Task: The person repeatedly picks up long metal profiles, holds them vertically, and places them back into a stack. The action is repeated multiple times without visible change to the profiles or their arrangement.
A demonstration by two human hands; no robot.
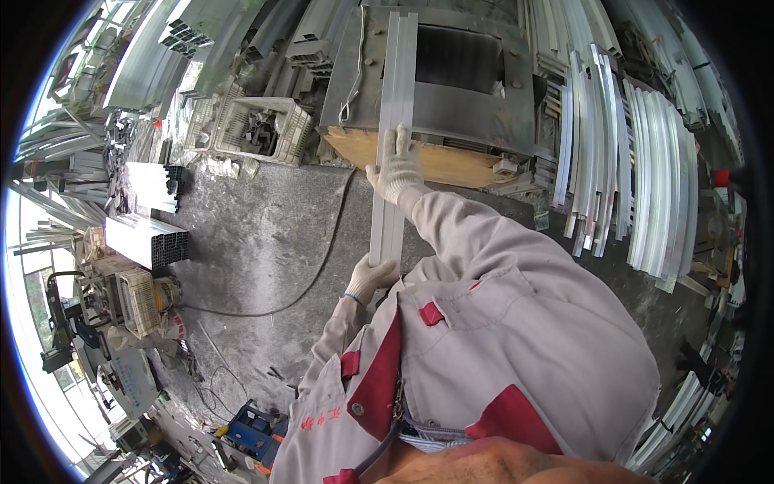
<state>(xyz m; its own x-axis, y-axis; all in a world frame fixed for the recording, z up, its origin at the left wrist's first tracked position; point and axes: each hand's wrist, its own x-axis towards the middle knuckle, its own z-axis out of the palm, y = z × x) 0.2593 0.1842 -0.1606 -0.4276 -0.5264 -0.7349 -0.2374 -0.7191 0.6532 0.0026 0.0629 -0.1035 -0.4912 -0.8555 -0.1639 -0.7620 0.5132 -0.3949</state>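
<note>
A long silver aluminium profile (393, 89) with lengthwise grooves runs from close to my body to the far side of a dark metal machine bench (472, 117). My gloved left hand (372, 278) is closed around its near end, close to my jacket; part of the fingers is hidden beneath or behind the profile. Farther along, my gloved right hand (397, 167) lies on top of the profile by the bench's front edge. Its fingers are stretched forward, and the thumb points out to the left. A dark rectangular opening (458, 60) shows in the bench top, right of the profile.
Stacks of metal profiles (661, 177) lie at the right, with bundles of square tubes (149, 240) at the left. A plastic crate (266, 129) of dark parts stands left of the bench. A black cable (322, 262) crosses the grey floor. Blue tools (254, 427) lie at lower left.
</note>
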